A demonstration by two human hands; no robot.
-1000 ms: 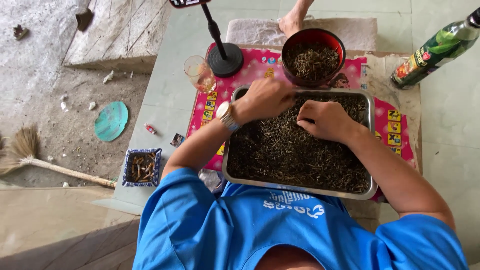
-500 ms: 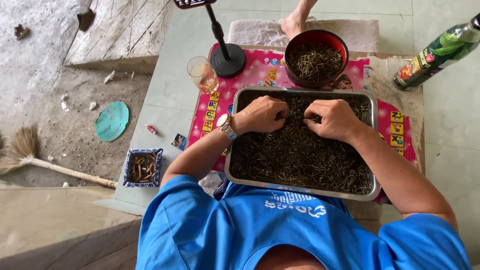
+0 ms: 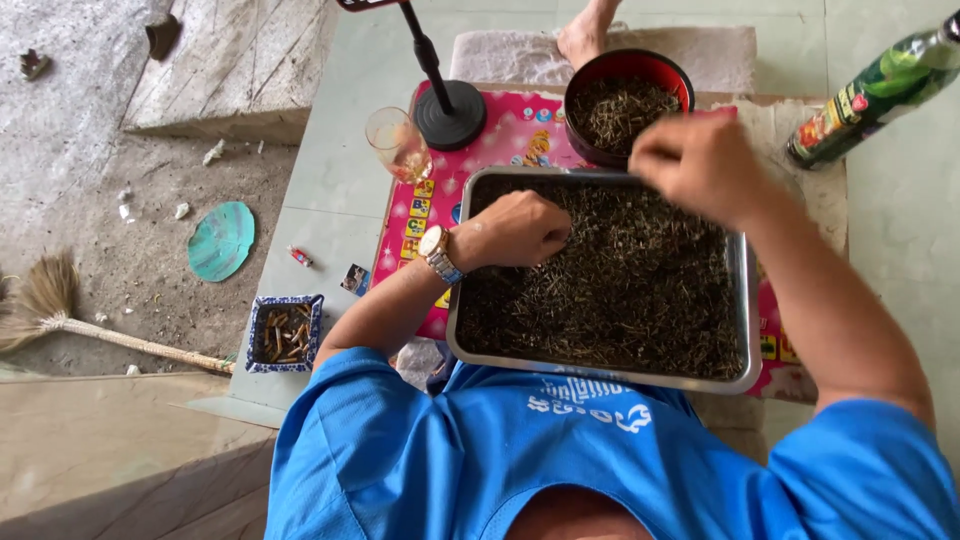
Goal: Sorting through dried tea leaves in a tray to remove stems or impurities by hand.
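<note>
The left hand (image 3: 520,228) rests curled, knuckles up, on the dark dried leaves (image 3: 620,290) that fill the rectangular metal tray (image 3: 745,330), near the tray's far left corner. Its fingers are tucked into the leaves, so whether they pinch anything cannot be told. A wristwatch (image 3: 438,253) sits on that wrist.

The right hand (image 3: 695,160) hangs raised above the tray's far edge, just beside the round red bowl (image 3: 626,70) that also holds dark leaves. Its fingertips are drawn closely together in a pinch; what lies between them is too small and blurred to make out.

The tray lies on a pink patterned mat (image 3: 500,135), with the red bowl touching the tray's far rim. On the mat's far left corner stand a black round stand base (image 3: 450,115) and, just beside it, a clear drinking glass (image 3: 397,143). A green bottle (image 3: 880,90) lies tilted off the mat's far right corner. On the tiled floor to the left sits a small blue-and-white square dish (image 3: 285,333) of brown stubs, with a broom (image 3: 60,315) and a teal shell-shaped plate (image 3: 221,240) farther left on the dirt. A bare foot (image 3: 585,35) shows beyond the bowl.
</note>
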